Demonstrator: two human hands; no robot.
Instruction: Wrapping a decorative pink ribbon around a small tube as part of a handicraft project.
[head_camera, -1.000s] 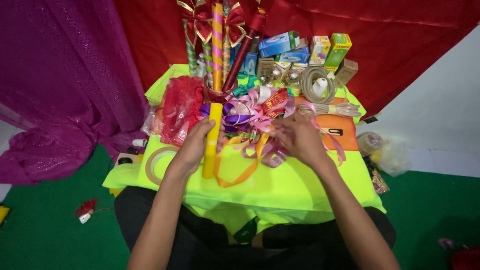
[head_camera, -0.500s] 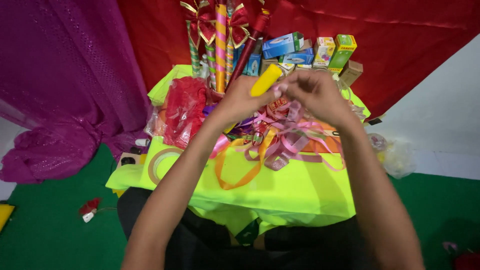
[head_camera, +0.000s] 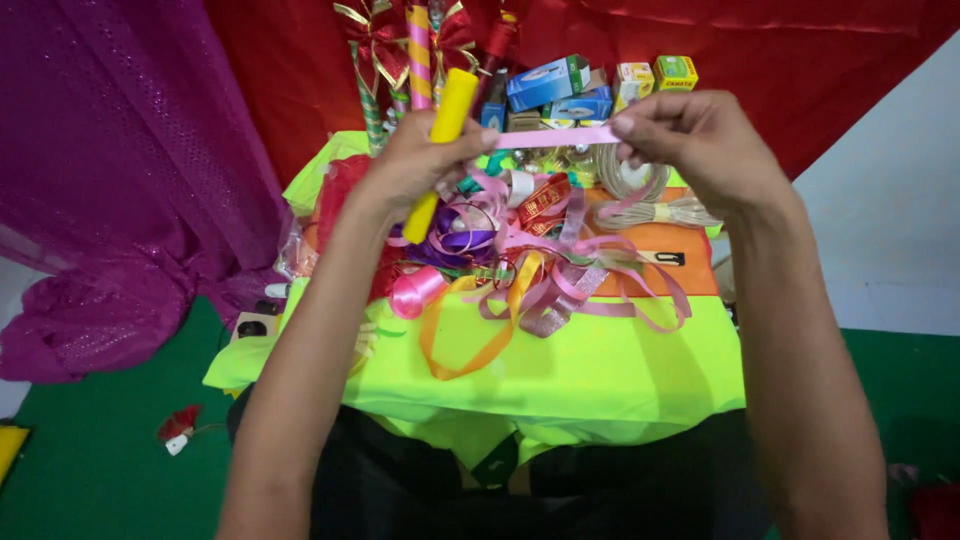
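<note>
The scene is brightly and evenly lit, with saturated colour throughout. Light appears to fall from above and in front: the neon-yellow cloth on the tabletop (head_camera: 600, 370) glows almost to clipping, while only soft, faint shadows lie beneath the loose ribbon loops (head_camera: 545, 290). The area under the tabletop's front edge drops into deep shadow with little detail. The left hand (head_camera: 420, 165) and right hand (head_camera: 700, 140) are reasonably sharp, with slight softness at the fingertips. The small boxes (head_camera: 560, 85) at the back are soft. The forearms look stretched toward the lower corners by the wide lens.
</note>
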